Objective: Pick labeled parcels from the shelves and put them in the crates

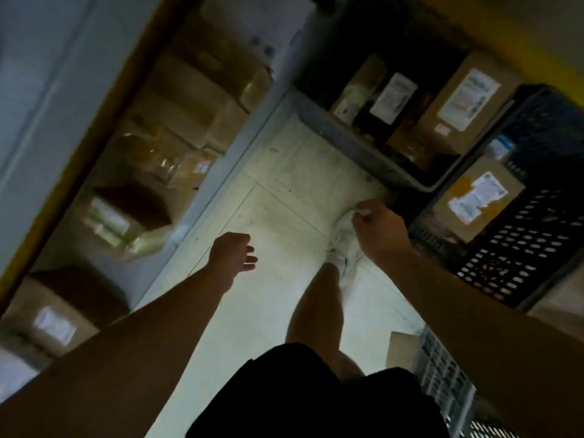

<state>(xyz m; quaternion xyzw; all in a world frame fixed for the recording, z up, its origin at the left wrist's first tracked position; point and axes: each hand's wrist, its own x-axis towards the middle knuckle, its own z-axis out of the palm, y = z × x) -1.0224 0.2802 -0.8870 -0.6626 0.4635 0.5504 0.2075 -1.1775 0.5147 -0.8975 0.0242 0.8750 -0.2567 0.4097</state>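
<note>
The view is tilted and blurred. Brown cardboard parcels with white labels (126, 213) fill the shelves on the left. My left hand (232, 256) hangs over the pale floor with fingers loosely apart, holding nothing. My right hand (379, 229) is loosely curled near the corner of a grey crate (379, 159), and I cannot make out anything in it. The grey crate holds labeled boxes (464, 102) and a dark parcel (390, 99). A black perforated crate (521, 241) to the right holds another labeled box (477, 197).
A light perforated crate (442, 374) stands at the lower right beside a small cardboard box (403, 346). My leg and white shoe (343, 245) are on the pale tiled floor (284, 184) between shelves and crates. A yellow shelf frame (505, 30) runs along the top right.
</note>
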